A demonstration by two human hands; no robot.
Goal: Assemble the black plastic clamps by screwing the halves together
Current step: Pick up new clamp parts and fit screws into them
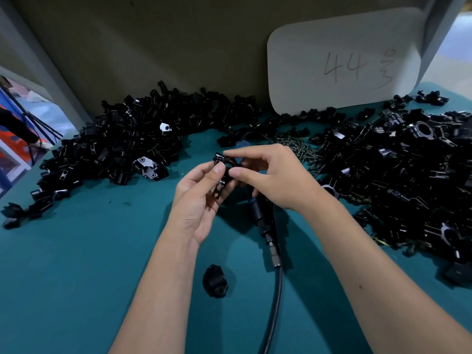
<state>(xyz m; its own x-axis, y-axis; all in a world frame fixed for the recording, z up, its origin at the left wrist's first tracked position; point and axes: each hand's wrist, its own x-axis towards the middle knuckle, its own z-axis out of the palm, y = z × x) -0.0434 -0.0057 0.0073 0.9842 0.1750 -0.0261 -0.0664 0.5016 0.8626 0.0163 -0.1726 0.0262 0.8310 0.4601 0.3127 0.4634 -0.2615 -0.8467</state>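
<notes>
The clamp half (221,175), a curved black plastic piece, sits at the centre of the frame, raised above the table. The left hand (198,200) grips its lower part, thumb over the front. The right hand (270,175) pinches its upper arc between thumb and forefinger. Whether a second half or a screw is already mated to it cannot be told; the fingers cover the joint.

Just below the hands, a black powered driver (265,226) lies on the teal table (76,277), its cable running to the bottom edge of the frame. One loose clamp part (215,280) lies alone at lower centre, between the forearms. A scatter of screws (298,148) lies right of centre, just beyond the right hand. A large heap of black parts (122,141) fills the left of the frame; a second heap (408,175) fills the right. A white card (342,60) marked "44" stands at upper right.

Judgement: the step in hand appears to be aligning the piece before fastening. To do it well, the mating faces should seat flush and the screw holes line up before any screw is driven. The left hand should hold the piece steady, with fingers kept off the hole. The screw should start straight, since plastic threads likely strip if crossed.
</notes>
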